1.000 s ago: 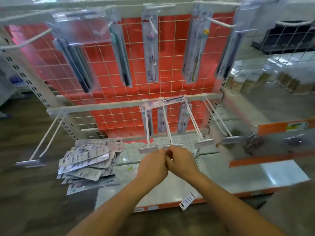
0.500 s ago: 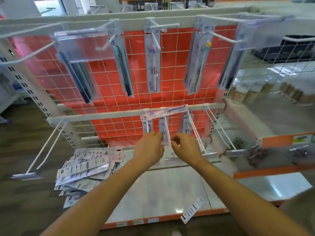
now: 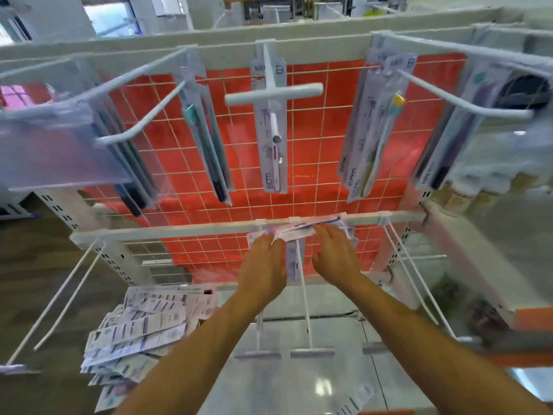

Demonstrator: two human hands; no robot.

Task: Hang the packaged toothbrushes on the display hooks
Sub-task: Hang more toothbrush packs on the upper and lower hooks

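Packaged toothbrush (image 3: 299, 232) crosswise at lower rail (image 3: 179, 232); your left hand (image 3: 263, 265) grip pinches one end, right hand (image 3: 335, 256) rests flat-fingered on other.

Floor (image 3: 36, 274): dark wood planks, left.
Back panel (image 3: 314, 145): red with white grid lines.
Window (image 3: 110, 18): bright, upper left.
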